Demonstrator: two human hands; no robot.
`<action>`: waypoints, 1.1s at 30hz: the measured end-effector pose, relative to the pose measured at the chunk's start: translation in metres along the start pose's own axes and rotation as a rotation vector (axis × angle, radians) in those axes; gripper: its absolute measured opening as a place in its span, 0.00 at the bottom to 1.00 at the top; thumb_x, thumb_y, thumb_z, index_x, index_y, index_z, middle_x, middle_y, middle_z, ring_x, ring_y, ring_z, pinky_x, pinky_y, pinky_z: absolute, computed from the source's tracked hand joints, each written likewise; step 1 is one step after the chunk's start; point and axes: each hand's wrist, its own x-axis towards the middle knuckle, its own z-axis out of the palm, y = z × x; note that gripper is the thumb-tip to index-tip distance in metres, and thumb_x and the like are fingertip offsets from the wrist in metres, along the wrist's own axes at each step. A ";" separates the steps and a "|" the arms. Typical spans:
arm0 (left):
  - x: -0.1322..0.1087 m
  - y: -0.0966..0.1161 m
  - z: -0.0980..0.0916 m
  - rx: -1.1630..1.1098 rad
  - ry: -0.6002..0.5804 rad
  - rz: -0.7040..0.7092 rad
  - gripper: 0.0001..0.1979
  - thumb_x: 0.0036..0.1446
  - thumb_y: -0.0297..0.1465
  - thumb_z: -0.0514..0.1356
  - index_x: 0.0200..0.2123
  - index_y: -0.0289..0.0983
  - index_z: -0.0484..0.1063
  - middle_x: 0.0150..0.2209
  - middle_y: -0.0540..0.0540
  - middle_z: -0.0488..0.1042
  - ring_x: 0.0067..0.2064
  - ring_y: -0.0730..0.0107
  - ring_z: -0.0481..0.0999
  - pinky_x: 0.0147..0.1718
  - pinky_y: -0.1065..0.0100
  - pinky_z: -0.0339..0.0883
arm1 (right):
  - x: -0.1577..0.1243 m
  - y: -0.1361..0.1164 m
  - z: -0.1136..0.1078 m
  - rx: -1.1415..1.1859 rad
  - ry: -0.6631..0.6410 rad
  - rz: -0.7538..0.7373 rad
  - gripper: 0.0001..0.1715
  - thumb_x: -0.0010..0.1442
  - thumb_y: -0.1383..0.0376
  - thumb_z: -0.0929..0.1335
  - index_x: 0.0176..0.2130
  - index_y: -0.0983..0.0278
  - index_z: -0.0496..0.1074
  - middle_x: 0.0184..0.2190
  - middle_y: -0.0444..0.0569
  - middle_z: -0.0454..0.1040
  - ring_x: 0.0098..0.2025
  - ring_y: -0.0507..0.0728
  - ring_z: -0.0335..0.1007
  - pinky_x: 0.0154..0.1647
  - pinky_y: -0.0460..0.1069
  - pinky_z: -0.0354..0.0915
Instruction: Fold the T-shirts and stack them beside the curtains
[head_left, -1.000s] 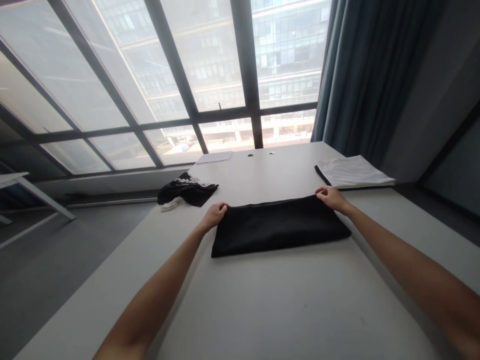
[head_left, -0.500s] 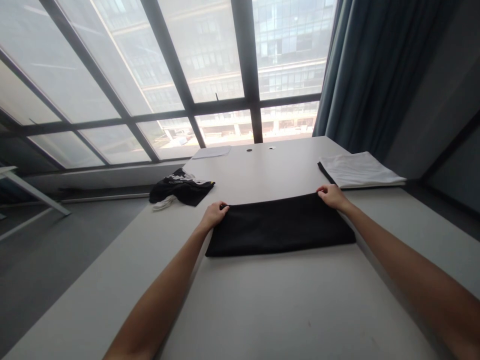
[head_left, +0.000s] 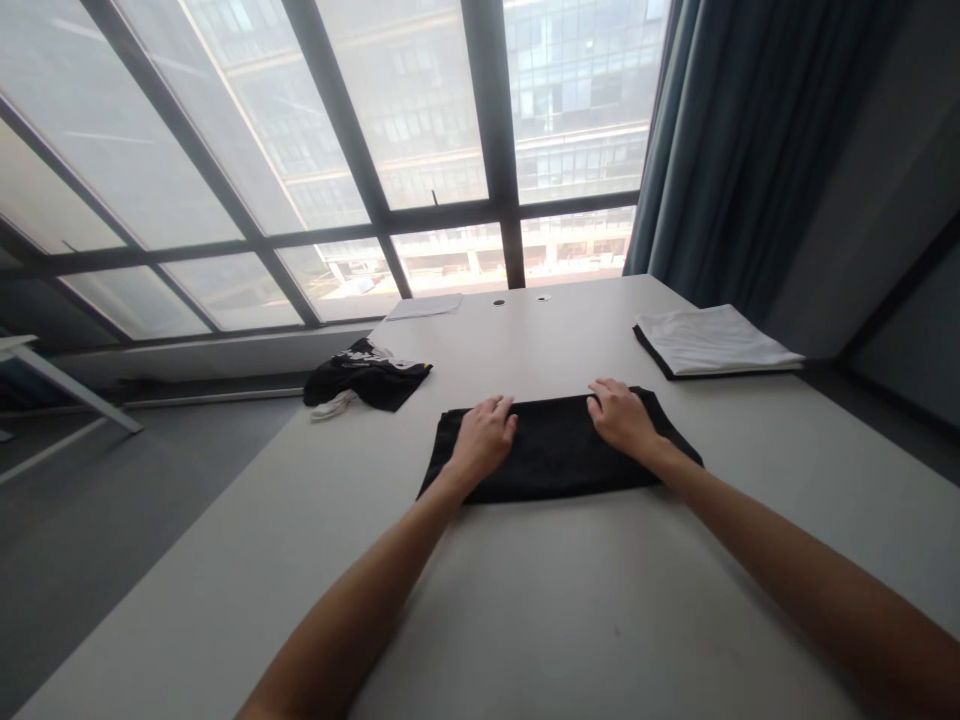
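Observation:
A folded black cloth (head_left: 555, 455) lies flat on the white table in front of me, its long side running left to right. On its left part rests my left hand (head_left: 484, 437), palm down with the fingers stretched toward the far edge. My right hand (head_left: 621, 415) lies on the right part in the same way, fingertips at the far fold. Both hands are open and grip nothing. Whether the black cloth is a garment cannot be made out.
Folded white and black cloths (head_left: 716, 340) are stacked at the right. A crumpled black-and-white garment (head_left: 367, 378) lies by the table's left edge. Farther back are a white sheet (head_left: 425, 306) and two round holes. Windows and a blue curtain (head_left: 697, 160) stand behind the table (head_left: 525, 600).
Both hands have let go of the black cloth's far corners and moved inward onto its top. The cloth, held at its corners before, now lies flat under them.

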 end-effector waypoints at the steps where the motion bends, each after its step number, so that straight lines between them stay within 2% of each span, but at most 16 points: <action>1: -0.003 0.017 0.007 -0.015 -0.023 0.048 0.24 0.72 0.38 0.47 0.66 0.40 0.64 0.66 0.41 0.65 0.66 0.57 0.64 0.65 0.57 0.55 | -0.009 -0.015 0.006 0.003 -0.033 -0.044 0.26 0.69 0.60 0.58 0.59 0.67 0.71 0.63 0.59 0.68 0.64 0.64 0.61 0.64 0.57 0.58; 3: -0.011 0.042 0.023 -0.024 -0.086 0.078 0.26 0.72 0.39 0.46 0.68 0.41 0.60 0.70 0.42 0.59 0.70 0.53 0.55 0.67 0.48 0.49 | -0.027 -0.038 0.020 0.021 -0.115 -0.105 0.28 0.69 0.60 0.59 0.63 0.66 0.67 0.67 0.59 0.63 0.69 0.64 0.55 0.67 0.60 0.54; 5: -0.017 0.052 0.037 -0.022 -0.141 0.060 0.27 0.71 0.40 0.46 0.69 0.42 0.58 0.71 0.42 0.55 0.72 0.51 0.51 0.68 0.44 0.45 | -0.042 -0.049 0.034 0.039 -0.176 -0.151 0.30 0.69 0.59 0.59 0.66 0.65 0.64 0.70 0.57 0.58 0.71 0.64 0.50 0.69 0.62 0.49; 7: -0.021 0.053 0.045 -0.019 -0.162 0.045 0.27 0.71 0.41 0.45 0.70 0.41 0.58 0.72 0.42 0.54 0.72 0.50 0.50 0.68 0.44 0.44 | -0.050 -0.053 0.042 0.046 -0.198 -0.157 0.31 0.69 0.59 0.58 0.67 0.65 0.62 0.70 0.57 0.57 0.73 0.63 0.47 0.70 0.63 0.46; 10: -0.022 0.048 0.047 -0.016 -0.153 0.044 0.28 0.71 0.42 0.45 0.70 0.42 0.58 0.72 0.43 0.53 0.73 0.51 0.50 0.68 0.45 0.44 | -0.047 -0.050 0.041 0.056 -0.200 -0.114 0.30 0.69 0.60 0.58 0.67 0.65 0.63 0.70 0.58 0.56 0.73 0.63 0.47 0.70 0.63 0.47; 13: -0.021 0.045 0.047 -0.011 -0.156 0.045 0.28 0.71 0.42 0.45 0.70 0.42 0.59 0.72 0.43 0.53 0.72 0.50 0.50 0.68 0.45 0.45 | -0.032 -0.036 0.032 0.053 -0.133 -0.103 0.31 0.70 0.60 0.56 0.67 0.66 0.62 0.71 0.58 0.55 0.73 0.63 0.45 0.70 0.63 0.45; 16: -0.019 0.046 0.047 -0.005 -0.165 0.040 0.28 0.71 0.43 0.45 0.70 0.43 0.58 0.72 0.44 0.52 0.73 0.51 0.49 0.68 0.45 0.45 | -0.018 -0.008 0.026 -0.019 -0.079 -0.073 0.32 0.71 0.58 0.56 0.68 0.66 0.60 0.72 0.57 0.51 0.74 0.63 0.40 0.72 0.64 0.40; 19: -0.018 0.045 0.048 -0.006 -0.180 0.039 0.28 0.71 0.43 0.46 0.70 0.44 0.57 0.72 0.45 0.52 0.73 0.52 0.49 0.68 0.45 0.45 | -0.009 0.022 0.029 -0.055 -0.192 0.042 0.34 0.70 0.56 0.57 0.69 0.67 0.58 0.72 0.59 0.51 0.74 0.64 0.42 0.71 0.65 0.40; 21: -0.018 0.044 0.048 -0.005 -0.185 0.043 0.28 0.71 0.43 0.46 0.70 0.44 0.57 0.73 0.45 0.52 0.73 0.53 0.49 0.69 0.46 0.44 | -0.007 0.035 0.031 -0.034 -0.216 0.079 0.34 0.71 0.55 0.56 0.69 0.68 0.59 0.72 0.60 0.53 0.73 0.64 0.45 0.71 0.64 0.43; 25: -0.019 0.043 0.049 -0.003 -0.179 0.041 0.28 0.71 0.43 0.45 0.70 0.46 0.57 0.73 0.46 0.52 0.73 0.54 0.49 0.69 0.47 0.44 | -0.003 0.049 0.030 -0.038 -0.067 0.101 0.33 0.72 0.56 0.54 0.68 0.68 0.60 0.71 0.59 0.53 0.73 0.63 0.44 0.71 0.62 0.43; 30: -0.017 0.044 0.047 -0.037 -0.212 0.028 0.28 0.70 0.44 0.46 0.70 0.44 0.57 0.73 0.45 0.51 0.73 0.53 0.47 0.69 0.46 0.43 | -0.001 0.067 0.036 -0.082 -0.185 0.175 0.35 0.71 0.54 0.54 0.68 0.70 0.59 0.71 0.61 0.53 0.73 0.65 0.45 0.70 0.66 0.44; 33: -0.009 0.039 0.039 -0.112 -0.237 0.005 0.28 0.70 0.45 0.45 0.68 0.43 0.62 0.72 0.44 0.54 0.73 0.53 0.50 0.68 0.47 0.46 | -0.001 0.073 0.042 -0.102 -0.186 0.161 0.35 0.71 0.54 0.54 0.68 0.70 0.60 0.71 0.62 0.53 0.73 0.65 0.44 0.70 0.66 0.44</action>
